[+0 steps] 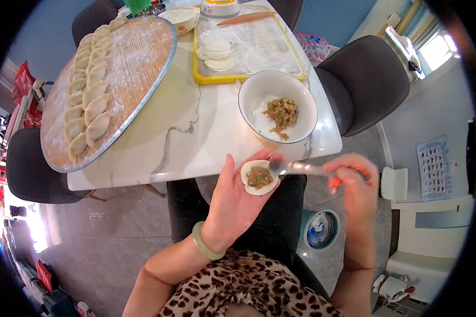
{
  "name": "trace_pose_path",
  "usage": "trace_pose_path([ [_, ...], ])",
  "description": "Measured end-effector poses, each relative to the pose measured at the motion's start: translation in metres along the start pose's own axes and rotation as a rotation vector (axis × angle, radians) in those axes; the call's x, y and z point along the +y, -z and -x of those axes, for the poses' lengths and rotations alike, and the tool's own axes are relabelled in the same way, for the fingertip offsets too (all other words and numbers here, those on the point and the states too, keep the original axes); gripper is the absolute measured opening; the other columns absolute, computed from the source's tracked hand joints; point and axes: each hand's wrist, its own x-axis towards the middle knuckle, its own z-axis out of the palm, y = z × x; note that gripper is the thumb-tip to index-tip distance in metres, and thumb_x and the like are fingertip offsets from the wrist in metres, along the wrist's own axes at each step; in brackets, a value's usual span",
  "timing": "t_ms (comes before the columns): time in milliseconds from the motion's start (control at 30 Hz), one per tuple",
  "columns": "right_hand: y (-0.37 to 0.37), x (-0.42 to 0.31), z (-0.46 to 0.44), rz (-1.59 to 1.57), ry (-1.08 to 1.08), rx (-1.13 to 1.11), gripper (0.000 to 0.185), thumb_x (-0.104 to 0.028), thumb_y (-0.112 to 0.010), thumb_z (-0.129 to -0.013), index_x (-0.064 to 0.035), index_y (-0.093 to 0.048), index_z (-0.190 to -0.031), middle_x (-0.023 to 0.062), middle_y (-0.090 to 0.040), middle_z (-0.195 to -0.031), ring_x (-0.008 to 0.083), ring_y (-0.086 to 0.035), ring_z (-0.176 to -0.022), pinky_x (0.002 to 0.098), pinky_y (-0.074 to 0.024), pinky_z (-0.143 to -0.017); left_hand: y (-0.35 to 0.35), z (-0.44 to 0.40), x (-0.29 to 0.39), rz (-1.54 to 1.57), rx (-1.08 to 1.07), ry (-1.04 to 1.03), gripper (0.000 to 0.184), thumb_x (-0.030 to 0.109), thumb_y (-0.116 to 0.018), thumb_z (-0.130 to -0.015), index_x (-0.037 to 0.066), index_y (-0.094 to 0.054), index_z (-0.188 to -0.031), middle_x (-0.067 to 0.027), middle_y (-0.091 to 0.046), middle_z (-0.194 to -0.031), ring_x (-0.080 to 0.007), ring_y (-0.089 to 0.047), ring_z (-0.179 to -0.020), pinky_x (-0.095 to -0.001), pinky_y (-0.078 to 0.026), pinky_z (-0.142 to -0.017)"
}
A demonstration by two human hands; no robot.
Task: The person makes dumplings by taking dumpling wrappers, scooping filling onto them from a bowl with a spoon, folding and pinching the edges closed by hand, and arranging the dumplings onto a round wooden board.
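On the upturned palm and fingers of my left hand [230, 203] rests a round dumpling wrapper [247, 182], with a mound of chopped filling [260, 177] at its middle. My right hand [357, 179], slightly blurred, grips a metal spoon [307, 168] by its handle. The spoon's head is at the wrapper's right edge, by my left fingertips; whether it touches cannot be made out. Just beyond both hands, a white bowl [251, 108] holds more filling [282, 113]. Farther back, several flat wrappers [217, 50] lie overlapping on a floured board with a yellow rim [197, 74].
At left, a large round tray [137, 68] bears rows of folded dumplings [96, 90]. A rolling pin [246, 19], a kitchen scale [220, 8] and a flowered bowl [182, 24] stand at the back. A dark chair [365, 79] is right of the table; a bin [322, 230] stands below.
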Motion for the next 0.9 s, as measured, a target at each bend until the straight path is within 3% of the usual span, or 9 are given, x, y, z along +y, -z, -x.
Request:
trace_pose_path([
  [133,0.012,-0.007,-0.044,0.085,0.201,0.069,0.018,-0.010,-0.054,-0.089,0.0015,-0.068,-0.093,0.0046,-0.062,-0.073,0.0080,-0.055,-0.064,0.0206,-0.0420,-0.056,0.001,-0.003,0.001,-0.015,0.013,0.004,0.063,0.048,-0.019,-0.100,-0.001,-0.040,-0.135,-0.0215,-0.043,-0.138,-0.0341,-0.041,-0.128,-0.0428,-0.036,-0.104],
  [200,0.008,0.006,-0.076,0.285,0.042,-0.013,0.018,-0.013,-0.056,-0.090,-0.0017,-0.069,-0.095,0.0011,-0.061,-0.071,0.0050,-0.052,-0.061,0.0196,-0.0388,-0.053,0.001,-0.003,0.002,-0.027,0.000,0.010,0.063,0.048,-0.020,-0.100,-0.001,-0.039,-0.135,-0.0214,-0.042,-0.138,-0.0342,-0.042,-0.128,-0.0429,-0.037,-0.103],
  [300,0.004,0.029,-0.095,0.241,-0.013,-0.052,0.016,-0.014,-0.058,-0.090,-0.0036,-0.069,-0.094,-0.0013,-0.059,-0.070,0.0032,-0.049,-0.060,0.0188,-0.0378,-0.054,0.000,0.000,0.004,-0.038,0.015,0.023,0.063,0.049,-0.021,-0.100,0.000,-0.038,-0.136,-0.0202,-0.041,-0.140,-0.0337,-0.040,-0.129,-0.0434,-0.037,-0.103],
  [500,0.040,0.023,-0.065,0.201,-0.057,-0.006,0.045,-0.015,-0.063,-0.087,-0.0075,-0.051,-0.129,0.0007,-0.061,-0.081,0.0052,-0.052,-0.066,0.0194,-0.0396,-0.057,-0.002,0.007,0.005,-0.082,0.004,0.059,0.062,0.050,-0.021,-0.100,0.002,-0.038,-0.137,-0.0186,-0.040,-0.141,-0.0326,-0.038,-0.132,-0.0449,-0.037,-0.103],
  [567,0.048,0.023,-0.042,0.654,0.291,0.294,0.043,-0.013,-0.065,-0.085,-0.0069,-0.053,-0.126,0.0016,-0.060,-0.081,0.0068,-0.054,-0.069,0.0196,-0.0422,-0.061,-0.005,0.010,0.003,-0.111,0.006,0.060,0.062,0.050,-0.021,-0.100,0.002,-0.039,-0.136,-0.0187,-0.040,-0.142,-0.0319,-0.039,-0.131,-0.0450,-0.036,-0.104],
  [600,0.037,0.006,-0.025,0.727,0.343,0.380,0.040,-0.009,-0.066,-0.080,-0.0065,-0.057,-0.119,0.0053,-0.061,-0.086,0.0136,-0.058,-0.078,0.0255,-0.0470,-0.069,-0.007,0.012,0.000,-0.112,0.003,0.062,0.062,0.050,-0.021,-0.100,0.002,-0.039,-0.136,-0.0187,-0.040,-0.142,-0.0319,-0.039,-0.131,-0.0450,-0.036,-0.104],
  [733,-0.012,-0.002,0.020,0.907,0.759,-0.125,0.032,-0.006,-0.069,-0.070,-0.0110,-0.058,-0.100,0.0071,-0.059,-0.112,0.0288,-0.057,-0.101,0.0393,-0.0456,-0.086,-0.016,0.020,-0.012,-0.104,-0.061,0.090,0.061,0.049,-0.021,-0.100,0.003,-0.040,-0.134,-0.0168,-0.043,-0.139,-0.0277,-0.042,-0.128,-0.0415,-0.035,-0.104],
  [767,-0.022,0.010,0.024,0.931,0.815,-0.191,0.032,-0.009,-0.071,-0.070,-0.0132,-0.059,-0.099,0.0048,-0.056,-0.119,0.0281,-0.055,-0.107,0.0405,-0.0446,-0.088,-0.018,0.023,-0.015,-0.100,-0.080,0.085,0.059,0.048,-0.021,-0.101,0.002,-0.040,-0.134,-0.0148,-0.045,-0.137,-0.0251,-0.045,-0.125,-0.0389,-0.034,-0.104],
  [900,-0.040,0.032,0.028,0.862,0.948,-0.151,0.032,-0.010,-0.072,-0.068,-0.0145,-0.057,-0.096,0.0054,-0.055,-0.124,0.0278,-0.052,-0.114,0.0431,-0.0424,-0.091,-0.018,0.037,-0.020,-0.157,-0.078,0.079,0.059,0.048,-0.021,-0.101,0.002,-0.041,-0.132,-0.0120,-0.049,-0.132,-0.0231,-0.048,-0.119,-0.0382,-0.036,-0.102],
])
